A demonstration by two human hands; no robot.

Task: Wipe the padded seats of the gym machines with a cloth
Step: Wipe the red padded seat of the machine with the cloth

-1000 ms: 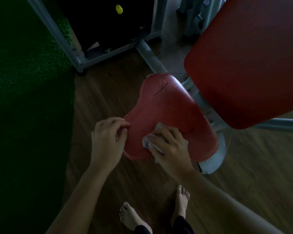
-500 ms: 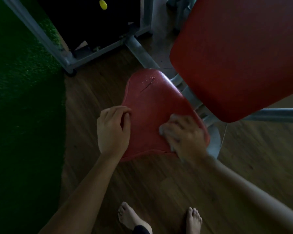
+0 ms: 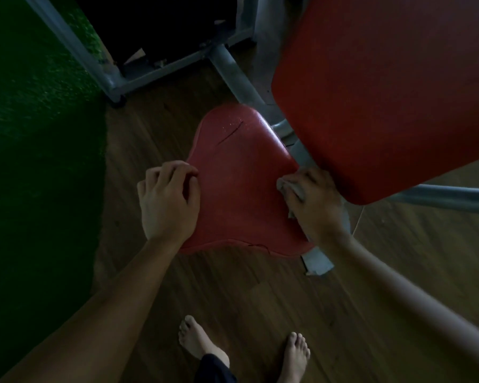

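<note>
Since 1 second ago my right hand (image 3: pixel 313 208) has slid the crumpled grey cloth (image 3: pixel 289 187), gripped under curled fingers, to the right edge of the red padded seat (image 3: pixel 241 189); my left hand (image 3: pixel 169 200) clutches its left edge, fingers curled.

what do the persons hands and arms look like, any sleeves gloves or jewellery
Both forearms are bare as far as the frame shows: no sleeves. The left hand and right hand wear no gloves, and no watch, ring or band shows in the dim light.
</note>
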